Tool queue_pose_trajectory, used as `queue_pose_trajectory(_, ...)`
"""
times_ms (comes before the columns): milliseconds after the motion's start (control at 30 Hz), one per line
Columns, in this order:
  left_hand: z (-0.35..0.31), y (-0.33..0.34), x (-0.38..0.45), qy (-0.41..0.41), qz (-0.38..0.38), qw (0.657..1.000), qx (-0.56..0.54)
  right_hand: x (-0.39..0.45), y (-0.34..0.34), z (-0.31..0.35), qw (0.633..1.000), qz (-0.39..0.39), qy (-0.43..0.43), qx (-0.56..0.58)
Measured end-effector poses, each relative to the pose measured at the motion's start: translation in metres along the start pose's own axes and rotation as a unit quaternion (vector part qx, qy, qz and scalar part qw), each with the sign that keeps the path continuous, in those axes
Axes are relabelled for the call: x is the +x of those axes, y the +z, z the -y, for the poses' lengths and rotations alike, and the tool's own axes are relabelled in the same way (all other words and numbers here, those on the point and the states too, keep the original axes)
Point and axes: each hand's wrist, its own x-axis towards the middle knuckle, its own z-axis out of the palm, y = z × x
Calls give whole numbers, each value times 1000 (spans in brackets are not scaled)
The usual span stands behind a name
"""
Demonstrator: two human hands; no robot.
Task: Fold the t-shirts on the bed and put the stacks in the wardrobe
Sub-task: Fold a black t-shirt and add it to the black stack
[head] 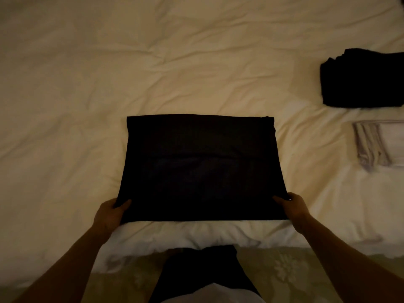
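Observation:
A black t-shirt (201,167), folded into a flat rectangle, lies on the cream bed cover (109,84) in the middle of the head view. My left hand (110,212) pinches its near left corner, thumb on top of the cloth. My right hand (291,206) grips the near right corner the same way. A stack of folded black t-shirts (363,79) sits at the right edge of the bed. Just nearer than it lies a stack of folded white t-shirts (380,145), partly cut off by the frame.
The bed's near edge runs across the bottom, with a pale patterned floor (273,272) below it. My dark-clothed legs (196,270) stand against the bed edge. The wrinkled cover stretches wide to the left and far side.

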Motion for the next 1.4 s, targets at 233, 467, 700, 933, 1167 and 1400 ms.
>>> queue_pose_trajectory(233,-7,-25,-11,63,-31,995,-74,-41,-17,-10,986,-75,-50,141)
queue_pose_trajectory(467,27,-27,-21,16,4,999,-34,-45,-14,-46,995,-76,4,71)
queue_pose_trajectory(700,32,-31,-5,23,-51,988,147,-45,-21,-37,996,-91,-8,2)
queue_pose_trajectory(933,-40,-15,14,97,-103,987,75,-31,-11,25,955,-193,-41,-222)
queue_pose_trajectory(1167,-106,26,55,-17,-7,994,-108,15,13,93,999,-34,-25,16)
queue_pose_trajectory(1400,-108,40,86,-120,-67,956,-258,50,27,112,980,-81,31,180)
